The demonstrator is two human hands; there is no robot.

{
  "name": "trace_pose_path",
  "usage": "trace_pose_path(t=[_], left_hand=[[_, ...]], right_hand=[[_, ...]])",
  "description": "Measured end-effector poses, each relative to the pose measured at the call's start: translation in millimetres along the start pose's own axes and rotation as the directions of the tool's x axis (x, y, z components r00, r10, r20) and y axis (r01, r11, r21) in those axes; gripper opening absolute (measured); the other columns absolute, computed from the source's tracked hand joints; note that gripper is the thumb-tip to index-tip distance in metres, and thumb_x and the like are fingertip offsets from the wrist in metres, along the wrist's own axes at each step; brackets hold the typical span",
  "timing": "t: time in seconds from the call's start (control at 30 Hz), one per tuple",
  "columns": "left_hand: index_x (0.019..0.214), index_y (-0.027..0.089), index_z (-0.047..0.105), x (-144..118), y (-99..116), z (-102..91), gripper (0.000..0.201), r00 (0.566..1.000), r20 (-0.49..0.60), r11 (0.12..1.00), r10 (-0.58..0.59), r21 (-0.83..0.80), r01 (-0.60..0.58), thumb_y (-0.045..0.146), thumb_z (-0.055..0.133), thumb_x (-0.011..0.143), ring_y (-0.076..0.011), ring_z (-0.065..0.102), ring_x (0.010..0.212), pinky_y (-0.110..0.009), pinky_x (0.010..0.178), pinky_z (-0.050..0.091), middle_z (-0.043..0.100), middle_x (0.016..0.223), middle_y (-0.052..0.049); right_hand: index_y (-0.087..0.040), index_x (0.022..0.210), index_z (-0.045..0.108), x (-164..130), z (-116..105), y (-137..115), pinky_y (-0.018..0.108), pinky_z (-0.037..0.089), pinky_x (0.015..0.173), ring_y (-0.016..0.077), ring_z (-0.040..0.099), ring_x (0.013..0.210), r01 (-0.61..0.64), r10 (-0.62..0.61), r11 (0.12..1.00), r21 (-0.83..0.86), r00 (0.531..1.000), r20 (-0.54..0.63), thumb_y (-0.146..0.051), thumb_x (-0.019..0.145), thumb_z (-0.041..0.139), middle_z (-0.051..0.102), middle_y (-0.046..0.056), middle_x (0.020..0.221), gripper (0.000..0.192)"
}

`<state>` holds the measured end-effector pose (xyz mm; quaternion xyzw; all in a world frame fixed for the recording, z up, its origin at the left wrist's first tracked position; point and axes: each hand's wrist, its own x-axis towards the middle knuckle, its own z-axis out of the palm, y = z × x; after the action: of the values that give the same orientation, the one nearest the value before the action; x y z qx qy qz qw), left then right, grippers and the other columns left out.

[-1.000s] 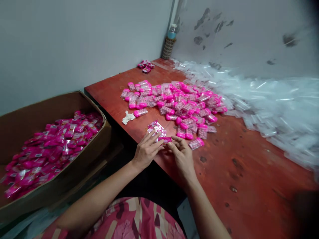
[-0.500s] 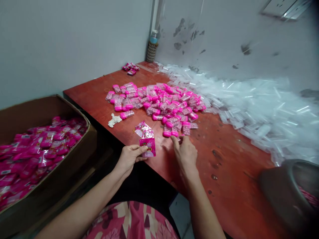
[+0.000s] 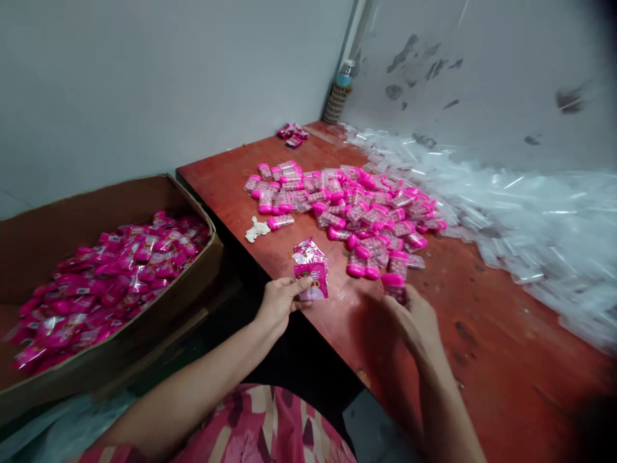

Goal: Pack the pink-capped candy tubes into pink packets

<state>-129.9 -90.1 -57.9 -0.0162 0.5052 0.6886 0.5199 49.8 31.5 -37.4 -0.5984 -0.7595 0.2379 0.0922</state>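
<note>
My left hand (image 3: 278, 301) pinches a small pink printed packet (image 3: 312, 280) at the near edge of the red table (image 3: 482, 360). A few more shiny pink packets (image 3: 307, 249) lie just behind it. My right hand (image 3: 414, 318) is blurred and grips a pink-capped clear candy bottle (image 3: 394, 284), lifted from the near end of a big heap of the same bottles (image 3: 351, 206).
A cardboard box (image 3: 159, 302) full of pink wrapped packs (image 3: 106, 276) stands at the left. A mound of clear plastic bags (image 3: 530, 212) covers the table's right and back. A crumpled white scrap (image 3: 256, 229), a small pink pile (image 3: 293, 134) and a water bottle (image 3: 339, 90) sit farther back.
My left hand picked the pink packet up off the table and holds it upright. My right hand reached into the heap, took one bottle and drew it back toward me.
</note>
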Motion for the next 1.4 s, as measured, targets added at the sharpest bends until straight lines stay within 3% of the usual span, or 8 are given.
trace_pose_path(t=[0.1,0.2,0.43,0.57,0.67,0.73,0.87,1.4], left_hand=[[0.053,0.009,0.059,-2.6,-1.9,3.7,0.026,1.0,0.01,0.999,0.011,0.04,-0.012,0.026,0.078,0.049,-0.0077,0.054,0.044,-0.018,0.041,0.047,0.059,0.052,-0.002],[0.05,0.01,0.057,-4.1,-2.7,-0.8,0.027,0.999,0.012,0.998,0.037,0.056,-0.038,0.027,0.078,0.049,-0.0069,0.052,0.043,-0.017,0.041,0.047,0.055,0.049,0.0],[0.07,0.007,0.063,0.8,1.8,-25.6,0.025,0.999,0.031,0.998,0.013,-0.067,-0.01,0.029,0.072,0.062,-0.0132,0.061,0.058,-0.024,0.054,0.053,0.065,0.068,-0.008],[0.066,0.007,0.059,7.0,3.6,-29.7,0.019,1.0,-0.023,0.993,-0.008,-0.122,0.005,0.02,0.072,0.061,-0.013,0.061,0.056,-0.024,0.053,0.054,0.064,0.065,-0.007],[0.067,0.009,0.058,10.0,5.3,-28.0,0.018,0.996,-0.065,0.98,-0.06,-0.191,0.047,0.019,0.071,0.062,-0.0121,0.061,0.054,-0.024,0.051,0.053,0.064,0.064,-0.005],[0.07,0.009,0.058,10.8,5.7,-25.7,0.017,0.994,-0.071,0.967,-0.083,-0.248,0.063,0.02,0.071,0.063,-0.0123,0.061,0.054,-0.024,0.051,0.053,0.064,0.065,-0.004],[0.076,0.01,0.059,9.1,2.6,-19.5,0.019,0.995,-0.021,0.948,-0.097,-0.307,0.086,0.02,0.07,0.064,-0.015,0.063,0.059,-0.026,0.053,0.053,0.065,0.068,-0.005],[0.07,0.009,0.059,-6.6,0.0,-7.0,0.023,0.992,0.108,0.968,-0.07,-0.232,0.093,0.025,0.073,0.061,-0.0144,0.06,0.058,-0.028,0.06,0.051,0.064,0.065,-0.006]], right_hand=[[-0.015,0.089,0.057,-21.5,24.3,-25.6,0.027,0.041,0.055,0.017,0.054,0.06,0.076,-0.165,0.807,0.585,0.981,0.1,-0.042,0.07,0.054,0.06,0.003,0.07,0.034],[-0.017,0.082,0.056,-27.0,47.2,-55.9,0.024,0.039,0.053,0.0134,0.051,0.057,0.073,-0.274,0.659,0.749,0.95,0.149,-0.035,0.064,0.063,0.058,-0.001,0.067,0.027],[-0.018,0.072,0.052,9.3,60.7,-72.6,0.025,0.033,0.051,0.0155,0.049,0.055,0.332,-0.33,0.915,0.231,0.943,-0.046,-0.034,0.068,0.057,0.053,0.0,0.061,0.017],[-0.017,0.082,0.052,9.0,55.1,-62.8,0.029,0.035,0.054,0.0212,0.053,0.069,0.354,-0.37,0.927,-0.121,0.915,-0.159,-0.036,0.078,0.046,0.057,0.011,0.089,0.021],[-0.017,0.084,0.049,-14.4,52.3,-54.9,0.03,0.04,0.056,0.0202,0.056,0.069,0.33,-0.315,0.941,0.082,0.937,-0.154,-0.042,0.082,0.04,0.057,0.011,0.09,0.027],[-0.019,0.08,0.048,-37.8,54.6,-52.6,0.026,0.041,0.048,0.0152,0.054,0.051,0.215,-0.251,0.908,0.36,0.966,0.056,-0.046,0.085,0.032,0.058,0.004,0.067,0.032],[-0.019,0.081,0.044,-79.1,67.9,-58.5,0.018,0.03,0.029,0.0092,0.045,0.032,-0.052,-0.237,0.768,0.638,0.903,0.359,-0.052,0.085,0.028,0.053,-0.003,0.052,0.037],[-0.02,0.083,0.043,-84.6,79.9,-58.6,0.014,0.031,0.027,0.0068,0.044,0.032,-0.028,-0.275,0.68,0.732,0.916,0.291,-0.05,0.084,0.035,0.053,-0.005,0.054,0.031]])
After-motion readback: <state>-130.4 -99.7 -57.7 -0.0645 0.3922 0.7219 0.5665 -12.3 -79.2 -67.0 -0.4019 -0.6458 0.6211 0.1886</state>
